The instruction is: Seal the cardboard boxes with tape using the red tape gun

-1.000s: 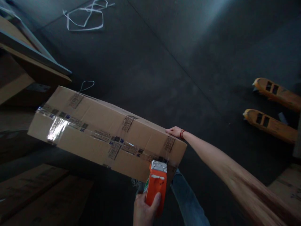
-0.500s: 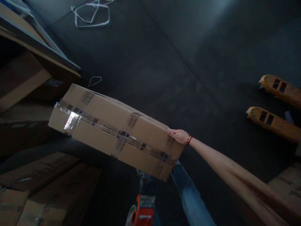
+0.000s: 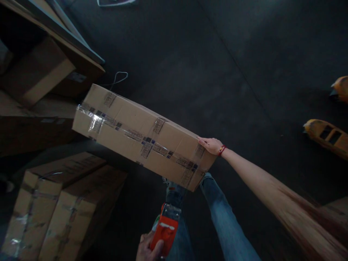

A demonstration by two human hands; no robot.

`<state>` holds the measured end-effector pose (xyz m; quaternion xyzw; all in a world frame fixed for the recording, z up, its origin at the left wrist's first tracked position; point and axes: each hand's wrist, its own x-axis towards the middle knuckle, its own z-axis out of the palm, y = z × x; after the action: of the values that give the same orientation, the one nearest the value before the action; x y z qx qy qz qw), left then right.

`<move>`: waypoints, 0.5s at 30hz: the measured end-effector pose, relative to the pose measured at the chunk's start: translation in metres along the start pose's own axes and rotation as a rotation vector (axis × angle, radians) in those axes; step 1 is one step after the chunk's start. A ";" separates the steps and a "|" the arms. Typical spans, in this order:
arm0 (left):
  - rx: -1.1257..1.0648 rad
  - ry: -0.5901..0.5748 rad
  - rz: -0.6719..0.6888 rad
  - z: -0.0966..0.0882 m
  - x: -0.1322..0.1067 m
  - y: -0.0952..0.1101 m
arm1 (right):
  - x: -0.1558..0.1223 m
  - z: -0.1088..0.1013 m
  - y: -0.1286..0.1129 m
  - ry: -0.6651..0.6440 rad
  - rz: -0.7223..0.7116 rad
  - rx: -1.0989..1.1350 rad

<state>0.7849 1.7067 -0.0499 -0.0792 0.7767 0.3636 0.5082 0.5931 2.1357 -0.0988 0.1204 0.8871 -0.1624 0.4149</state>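
Note:
A long cardboard box (image 3: 130, 130), its top crossed by strips of printed clear tape, stands at a slant in front of my legs. My right hand (image 3: 211, 145), with a red bracelet at the wrist, grips the box's edge near its right-hand end. The fingers lie over the edge, and part of the grasp is hidden. Low in the view, my left hand (image 3: 148, 248) is wrapped around a red-orange tape dispenser (image 3: 166, 232). The dispenser is held above my leg, apart from the box.
Two taped cartons (image 3: 67, 203) stand at the lower left. More boxes (image 3: 38, 76) are stacked at the upper left by a panel edge. Yellow pallet-jack forks (image 3: 327, 136) lie at the right. A white strap loop (image 3: 121, 77) is on the dark floor (image 3: 190, 65).
My left hand has come up into view with the tape dispenser. The whole scene has shifted with the head camera. My right hand keeps its place on the box.

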 end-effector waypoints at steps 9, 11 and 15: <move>0.546 0.248 0.506 0.002 0.005 -0.002 | 0.002 0.004 0.004 0.032 -0.005 -0.009; 0.659 0.359 0.628 -0.002 0.000 -0.002 | 0.002 0.003 0.004 0.034 -0.012 -0.009; 0.689 0.416 0.626 -0.004 -0.005 0.002 | 0.002 0.003 0.003 0.042 -0.036 -0.013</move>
<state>0.7835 1.7037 -0.0436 0.2589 0.9228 0.1976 0.2059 0.5953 2.1378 -0.1025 0.1052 0.8986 -0.1615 0.3942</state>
